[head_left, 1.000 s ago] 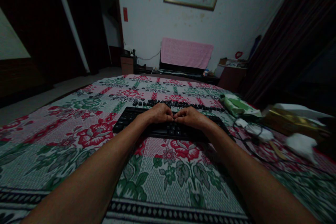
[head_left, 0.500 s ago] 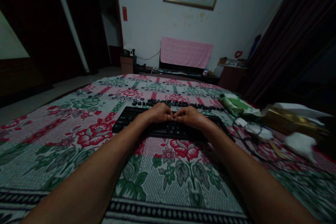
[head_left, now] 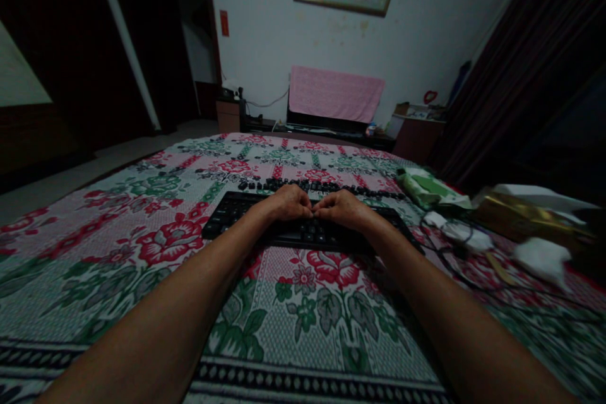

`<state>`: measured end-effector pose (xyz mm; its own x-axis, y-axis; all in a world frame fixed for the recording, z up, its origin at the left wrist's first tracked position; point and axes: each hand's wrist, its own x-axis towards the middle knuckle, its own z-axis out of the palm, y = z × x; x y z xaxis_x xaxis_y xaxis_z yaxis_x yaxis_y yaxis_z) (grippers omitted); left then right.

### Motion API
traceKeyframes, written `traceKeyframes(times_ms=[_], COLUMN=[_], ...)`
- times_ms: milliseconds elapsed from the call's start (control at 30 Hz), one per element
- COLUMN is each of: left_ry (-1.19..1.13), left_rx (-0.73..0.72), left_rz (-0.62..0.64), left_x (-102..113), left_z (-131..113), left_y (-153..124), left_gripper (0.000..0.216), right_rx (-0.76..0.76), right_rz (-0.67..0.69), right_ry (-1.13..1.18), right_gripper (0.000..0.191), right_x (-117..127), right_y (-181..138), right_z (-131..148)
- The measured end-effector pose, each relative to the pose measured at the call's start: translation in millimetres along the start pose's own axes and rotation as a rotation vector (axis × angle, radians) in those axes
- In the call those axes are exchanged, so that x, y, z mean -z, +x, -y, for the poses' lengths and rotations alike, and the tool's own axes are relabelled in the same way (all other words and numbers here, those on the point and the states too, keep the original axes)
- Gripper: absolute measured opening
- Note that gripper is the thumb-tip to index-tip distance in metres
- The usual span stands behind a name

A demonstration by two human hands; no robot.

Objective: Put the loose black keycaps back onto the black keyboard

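A black keyboard [head_left: 227, 209] lies across the flowered cloth in front of me, with part of its face showing no keycaps. Over its middle my left hand [head_left: 290, 203] and my right hand [head_left: 341, 208] meet, fingertips almost touching. Both hands are closed in a pinch close to the keys. Whatever sits between the fingertips is too small and dark to make out. Behind the keyboard, a row of loose black keycaps [head_left: 374, 192] runs along the cloth, partly hidden by my hands.
To the right lie a green packet of tissues [head_left: 428, 189], a gold box [head_left: 521, 214], a crumpled white tissue [head_left: 542, 259] and a tangle of dark cable [head_left: 445, 259]. The flowered cloth [head_left: 161, 240] covers the whole surface. A pink towel [head_left: 336, 93] hangs beyond it.
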<state>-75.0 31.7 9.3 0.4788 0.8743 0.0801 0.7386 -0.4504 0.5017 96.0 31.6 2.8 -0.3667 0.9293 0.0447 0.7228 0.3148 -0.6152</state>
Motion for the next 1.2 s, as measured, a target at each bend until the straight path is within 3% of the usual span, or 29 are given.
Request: traceKeyframes(times_ms=[500, 633, 767, 900, 1033, 1200], left_ry=[-0.042, -0.123, 0.126, 0.365, 0.429, 0.406], left_rx=[0.034, 0.108, 0.113, 0.236, 0.318, 0.326], left_rz=[-0.015, -0.132, -0.244, -0.198, -0.094, -0.106], left_x=[-1, 5, 20, 32, 36, 34], left_z=[0, 6, 14, 19, 20, 23], left_y=[1, -1, -5, -12, -17, -15], left_gripper=[0.025, 0.029, 0.027, 0.028, 0.028, 0.026], right_rx=[0.047, 0.06, 0.049, 0.107, 0.088, 0.066], right_rz=[-0.003, -0.053, -0.201, -0.325, -0.276, -0.248], right_ry=[-0.093, -0.051, -0.117, -0.31, -0.449, -0.534], right_gripper=[0.021, 0.026, 0.026, 0.024, 0.027, 0.032], right_x=[0, 2, 5, 9, 14, 15], right_y=[-2, -1, -1, -3, -5, -3], right_z=[4, -4, -9, -14, -20, -25])
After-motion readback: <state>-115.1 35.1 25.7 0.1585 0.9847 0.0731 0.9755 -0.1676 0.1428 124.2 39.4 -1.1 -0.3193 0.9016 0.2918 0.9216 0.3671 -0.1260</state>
